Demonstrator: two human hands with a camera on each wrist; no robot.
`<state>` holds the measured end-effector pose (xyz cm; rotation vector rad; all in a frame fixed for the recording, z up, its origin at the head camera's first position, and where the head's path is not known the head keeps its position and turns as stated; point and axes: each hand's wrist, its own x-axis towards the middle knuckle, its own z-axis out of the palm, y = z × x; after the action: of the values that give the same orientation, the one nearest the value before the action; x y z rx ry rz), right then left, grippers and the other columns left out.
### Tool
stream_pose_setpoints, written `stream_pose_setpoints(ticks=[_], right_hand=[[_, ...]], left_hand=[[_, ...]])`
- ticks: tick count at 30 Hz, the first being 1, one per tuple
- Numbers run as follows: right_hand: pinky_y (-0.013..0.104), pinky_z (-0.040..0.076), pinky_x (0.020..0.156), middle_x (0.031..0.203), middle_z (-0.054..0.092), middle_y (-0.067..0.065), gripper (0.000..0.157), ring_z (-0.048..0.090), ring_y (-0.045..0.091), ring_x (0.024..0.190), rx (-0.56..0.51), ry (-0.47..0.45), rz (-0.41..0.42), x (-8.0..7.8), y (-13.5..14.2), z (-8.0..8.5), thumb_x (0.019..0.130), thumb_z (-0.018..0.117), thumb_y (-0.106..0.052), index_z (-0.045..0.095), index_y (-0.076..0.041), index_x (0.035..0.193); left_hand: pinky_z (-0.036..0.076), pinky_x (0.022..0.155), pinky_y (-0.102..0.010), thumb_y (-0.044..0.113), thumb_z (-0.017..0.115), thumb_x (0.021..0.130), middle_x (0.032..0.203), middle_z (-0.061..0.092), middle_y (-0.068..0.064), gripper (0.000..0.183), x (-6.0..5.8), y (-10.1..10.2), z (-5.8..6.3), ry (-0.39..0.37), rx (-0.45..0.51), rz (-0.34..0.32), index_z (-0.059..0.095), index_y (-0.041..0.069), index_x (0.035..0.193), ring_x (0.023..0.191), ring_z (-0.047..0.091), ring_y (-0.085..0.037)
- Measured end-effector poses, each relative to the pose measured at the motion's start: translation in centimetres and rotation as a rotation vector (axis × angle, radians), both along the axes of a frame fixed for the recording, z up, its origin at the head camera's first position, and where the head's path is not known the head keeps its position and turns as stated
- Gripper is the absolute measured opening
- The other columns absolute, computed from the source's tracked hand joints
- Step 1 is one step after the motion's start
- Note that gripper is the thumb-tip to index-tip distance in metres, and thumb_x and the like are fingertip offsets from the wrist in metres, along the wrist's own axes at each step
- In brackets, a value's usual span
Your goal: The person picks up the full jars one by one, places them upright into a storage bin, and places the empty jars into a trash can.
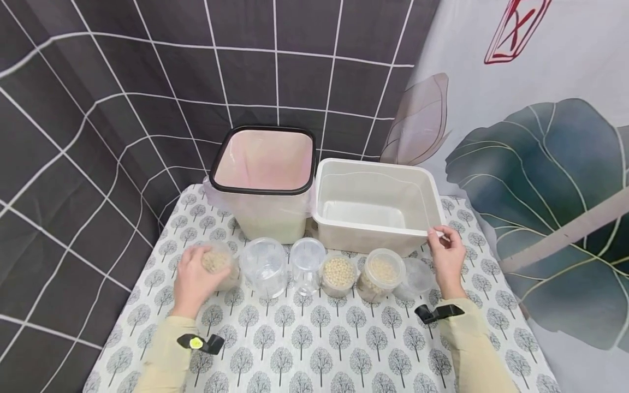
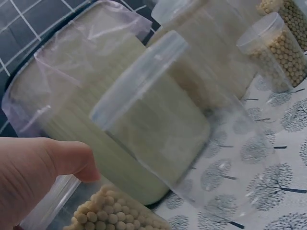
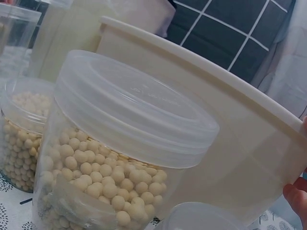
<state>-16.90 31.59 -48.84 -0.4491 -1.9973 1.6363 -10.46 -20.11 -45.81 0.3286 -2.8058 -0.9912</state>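
"What is seen behind the work?"

"On the left and far side a dark cloth point(image 1: 250, 71) is hung, crossed by white grid lines; on the right, a pale curtain point(image 1: 472, 33) is printed with large leaves. The table is covered by a white cloth point(image 1: 282, 338) patterned with grey trees."

"And the materials?"

"At the far side, a black-rimmed bin point(image 1: 270, 224) is lined with thin, crinkled, pinkish film. Just to its right is set a smooth, rectangular white tub point(image 1: 371, 240). Nearer, a row is formed by a wide clear jar point(image 1: 265, 267), a narrower clear jar point(image 1: 308, 262), a squat bean jar point(image 1: 338, 275), a lidded bean jar point(image 1: 378, 278) and a low clear container point(image 1: 415, 279)."

"Can any writing be read?"

"A red framed mark point(image 1: 517, 30) is shown on the curtain, cut off above; it cannot be read with certainty. Faint raised marks on the lidded jar are too indistinct."

"How are the hands placed?"

"By the curled left hand point(image 1: 194, 275), a jar of pale round beans point(image 1: 216, 259) is gripped at the row's left end. The tub's near right corner is pinched between the right hand's point(image 1: 449, 256) thumb and fingers."
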Motion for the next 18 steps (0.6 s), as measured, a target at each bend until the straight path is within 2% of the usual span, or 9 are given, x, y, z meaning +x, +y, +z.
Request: stream_pose_setpoints(ticks=[1,2,4,7,14,17,18], right_hand=[[0.010,0.048,0.061,0.091,0.054,0.000,0.023,0.055,0.007,0.076,-0.004,0.010,0.011,0.0,0.1,0.0,0.087,0.067,-0.022,0.062,-0.008,0.104],[0.010,0.048,0.061,0.090,0.054,0.000,0.021,0.055,0.006,0.075,-0.005,0.001,0.007,0.5,-0.7,1.2,0.087,0.066,-0.021,0.062,-0.008,0.102],[0.010,0.047,0.060,0.088,0.054,0.000,0.017,0.054,0.006,0.074,-0.044,0.018,0.019,0.9,-1.2,1.9,0.087,0.066,-0.018,0.062,-0.008,0.100],[0.010,0.047,0.059,0.086,0.054,-0.002,0.012,0.054,0.004,0.073,-0.033,0.015,0.019,1.0,-1.2,2.1,0.087,0.066,-0.020,0.063,-0.014,0.097],[0.011,0.047,0.059,0.088,0.052,-0.001,0.018,0.053,0.006,0.073,-0.076,-0.021,-0.014,0.7,-1.2,2.0,0.087,0.066,-0.016,0.061,-0.006,0.101],[0.011,0.047,0.059,0.088,0.052,0.000,0.016,0.052,0.006,0.073,-0.046,-0.012,-0.006,0.7,-1.2,1.7,0.087,0.066,-0.018,0.061,-0.008,0.100],[0.011,0.047,0.058,0.089,0.052,0.000,0.015,0.053,0.006,0.074,-0.070,0.015,0.014,0.6,-0.9,1.3,0.086,0.067,-0.017,0.062,-0.009,0.099]], left_hand=[[0.038,0.084,-0.066,0.033,0.077,0.069,0.136,0.037,-0.020,0.071,0.0,-0.1,0.3,0.003,-0.003,0.000,0.048,0.008,0.129,0.114,0.041,-0.048],[0.038,0.084,-0.066,0.033,0.077,0.069,0.135,0.037,-0.020,0.071,0.0,-0.2,0.6,0.005,-0.006,0.000,0.048,0.009,0.129,0.113,0.041,-0.048],[0.039,0.084,-0.065,0.032,0.077,0.069,0.134,0.038,-0.019,0.071,-0.1,-0.3,1.0,0.018,-0.011,0.000,0.048,0.009,0.129,0.112,0.041,-0.048],[0.039,0.083,-0.065,0.030,0.077,0.068,0.134,0.038,-0.020,0.071,-0.1,-0.4,1.8,0.035,-0.020,0.005,0.048,0.009,0.129,0.112,0.041,-0.048],[0.039,0.080,-0.068,0.030,0.077,0.067,0.135,0.038,-0.022,0.070,0.0,-0.4,3.8,0.078,-0.058,-0.016,0.049,0.009,0.128,0.112,0.041,-0.048],[0.039,0.078,-0.067,0.032,0.077,0.067,0.135,0.038,-0.020,0.070,0.1,-0.4,4.5,0.086,-0.078,-0.031,0.050,0.009,0.127,0.112,0.041,-0.046],[0.040,0.078,-0.067,0.032,0.077,0.067,0.135,0.039,-0.019,0.069,0.1,-0.4,4.8,0.089,-0.083,-0.038,0.050,0.009,0.127,0.112,0.040,-0.045]])
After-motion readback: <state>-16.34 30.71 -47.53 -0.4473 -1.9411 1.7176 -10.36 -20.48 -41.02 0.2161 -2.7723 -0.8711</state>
